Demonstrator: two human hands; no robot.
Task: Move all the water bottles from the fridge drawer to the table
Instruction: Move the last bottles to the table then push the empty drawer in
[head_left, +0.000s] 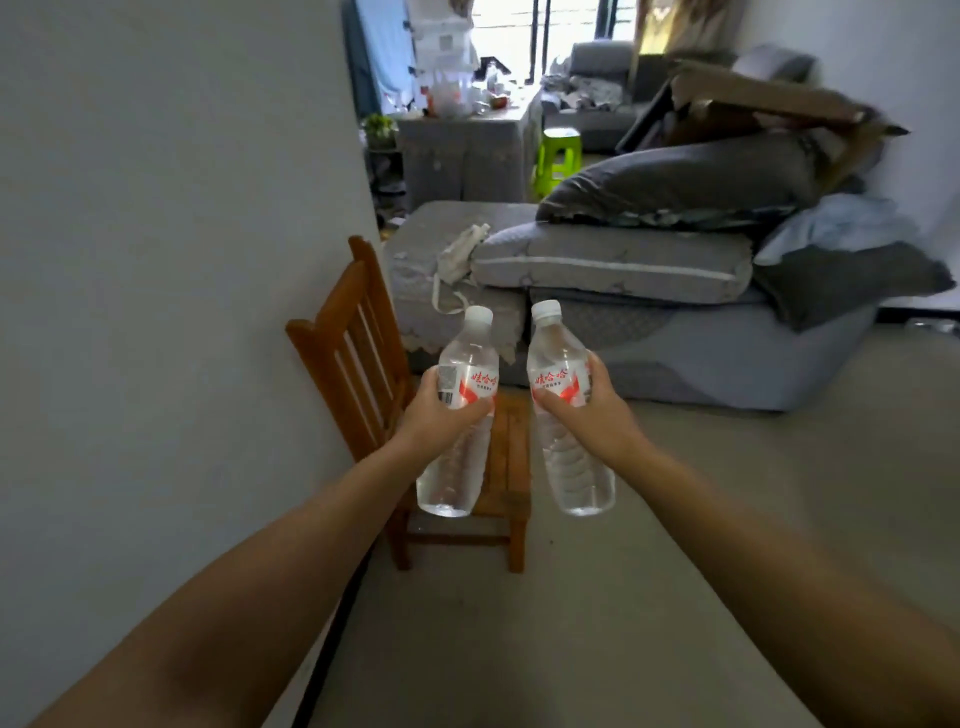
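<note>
While the left bottle (464, 410) is gripped at its label by the left hand (439, 410) and the right bottle (563, 410) likewise by the right hand (597, 405), both carried over the wooden chair (363, 364), a slip could be caused by wet plastic.

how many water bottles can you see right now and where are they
2. One clear plastic water bottle with a white cap and red label is held by the left hand; a matching second bottle is in the right hand. The fridge drawer is out of view, so more may remain.
</note>
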